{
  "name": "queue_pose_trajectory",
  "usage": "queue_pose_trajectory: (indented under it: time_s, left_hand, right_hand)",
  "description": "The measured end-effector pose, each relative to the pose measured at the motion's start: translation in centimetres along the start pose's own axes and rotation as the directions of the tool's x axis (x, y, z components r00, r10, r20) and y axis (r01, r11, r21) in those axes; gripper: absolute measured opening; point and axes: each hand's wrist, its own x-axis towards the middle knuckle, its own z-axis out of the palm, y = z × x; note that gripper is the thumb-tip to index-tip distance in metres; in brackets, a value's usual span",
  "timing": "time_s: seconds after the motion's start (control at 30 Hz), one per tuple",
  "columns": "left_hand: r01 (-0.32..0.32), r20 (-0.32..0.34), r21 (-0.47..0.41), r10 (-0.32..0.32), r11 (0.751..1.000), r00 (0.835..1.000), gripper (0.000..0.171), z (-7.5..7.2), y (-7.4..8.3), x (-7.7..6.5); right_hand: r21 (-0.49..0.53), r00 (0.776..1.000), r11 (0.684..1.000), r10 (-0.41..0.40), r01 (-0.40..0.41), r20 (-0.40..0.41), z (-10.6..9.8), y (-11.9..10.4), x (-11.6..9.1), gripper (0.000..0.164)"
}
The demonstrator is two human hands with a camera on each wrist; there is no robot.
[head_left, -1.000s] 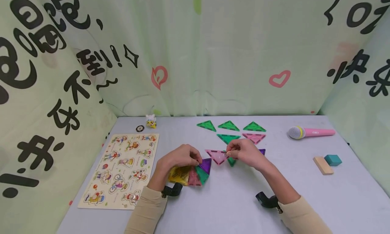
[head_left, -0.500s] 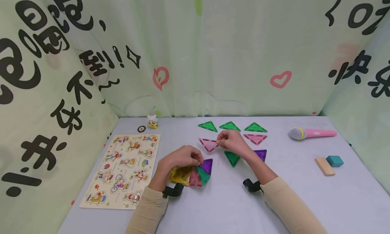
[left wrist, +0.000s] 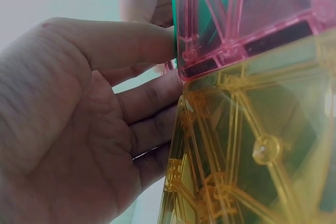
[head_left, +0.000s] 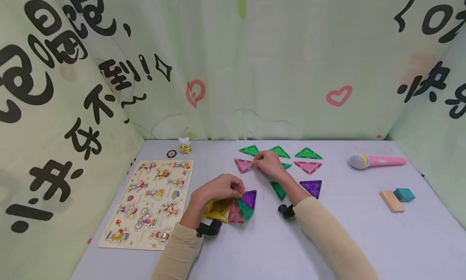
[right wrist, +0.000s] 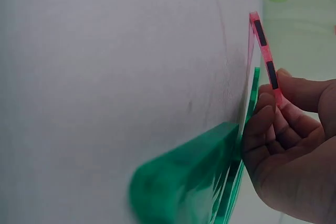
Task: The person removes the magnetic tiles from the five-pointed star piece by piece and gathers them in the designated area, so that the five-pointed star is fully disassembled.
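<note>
My right hand (head_left: 268, 164) pinches a pink triangular magnetic tile (head_left: 242, 165) by one corner, close over the table at the left end of the second row. In the right wrist view that pink tile (right wrist: 265, 51) stands out edge-on between thumb and fingers. Lower left, my left hand (head_left: 220, 187) grips a fanned bunch of magnetic tiles: yellow (head_left: 217, 210), pink (head_left: 236, 213), green (head_left: 246, 210) and purple (head_left: 250, 198). The left wrist view shows its thumb and fingers at the edges of the yellow tile (left wrist: 262, 145) and pink tile (left wrist: 257, 19).
Green triangles (head_left: 308, 153) line the back, with a pink triangle (head_left: 308, 166), purple triangle (head_left: 311, 187) and green triangle (head_left: 278, 189) nearer. A picture board (head_left: 145, 227) and toy figure (head_left: 185, 145) are at left. A pink microphone (head_left: 386, 161) and wooden blocks (head_left: 392, 201) lie at right.
My right hand has carried the pink triangle away from me and leftward, to the second row. The left hand keeps its bunch of tiles in nearly the same place.
</note>
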Motion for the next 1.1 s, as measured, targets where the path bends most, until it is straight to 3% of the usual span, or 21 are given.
queue_pose_trajectory:
  time_s: [0.27, 0.5, 0.83, 0.97, 1.1]
  left_hand:
    - [-0.010, -0.011, -0.005, 0.010, 1.000, 1.000, 0.008, 0.2, 0.2, 0.3]
    - [-0.020, -0.007, 0.001, 0.020, 1.000, 1.000, 0.009, 0.4, 0.4, 0.3]
    - [-0.006, -0.021, 0.009, 0.006, 1.000, 1.000, 0.008, 0.2, 0.1, 0.0]
    - [-0.013, -0.022, 0.001, 0.013, 1.000, 1.000, 0.009, 0.2, 0.1, 0.0]
    - [-0.023, -0.019, -0.003, 0.023, 1.000, 1.000, 0.010, 0.2, 0.0, 0.0]
  right_hand:
    - [-0.239, 0.998, 0.971, -0.004, -0.011, -0.062, 0.7, 0.1, 0.9, 0.021]
    - [-0.210, 0.998, 0.978, -0.005, -0.007, -0.055, 0.7, -0.5, 0.0, 0.018]
    - [-0.102, 0.991, 0.990, -0.090, 0.100, 0.099, -0.1, -0.4, -2.5, 0.014]
    - [-0.064, 0.977, 0.992, -0.095, 0.109, 0.191, -0.6, -0.5, -4.3, 0.014]
    - [-0.110, 0.954, 0.985, -0.095, 0.131, 0.285, -0.8, -0.5, -5.8, 0.014]
